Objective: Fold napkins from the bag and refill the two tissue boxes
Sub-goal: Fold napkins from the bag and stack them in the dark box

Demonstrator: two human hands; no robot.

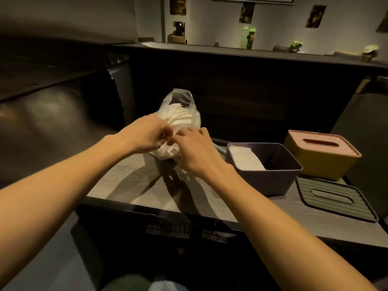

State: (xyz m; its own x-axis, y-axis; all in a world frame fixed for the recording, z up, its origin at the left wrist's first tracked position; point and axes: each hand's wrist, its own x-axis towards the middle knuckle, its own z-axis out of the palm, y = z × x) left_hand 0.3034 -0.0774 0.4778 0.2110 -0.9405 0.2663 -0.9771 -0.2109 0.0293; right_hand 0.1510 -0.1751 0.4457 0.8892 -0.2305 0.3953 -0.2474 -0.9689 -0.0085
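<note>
Two hands at the bag (180, 120), which sits mid-counter (130, 181), clear plastic, mouth open at top, white napkins (182, 117) bunched inside. My left hand (144, 135) is on the bag's left side, fingers curled, pinching the plastic. My right hand (195, 150) is on the bag's front right, fingers bent onto it; whether that grip is clamped on plastic or just resting, can't tell. Fingertips of both hands nearly meet. Right of the bag, dark box (266, 166), lid off, with a white napkin stack (244, 158) in its left part. Behind it to the right, yellow box (321, 154) with its pink slotted lid on. Green slotted lid (336, 196) lies flat on the counter, in front of the yellow box.
</note>
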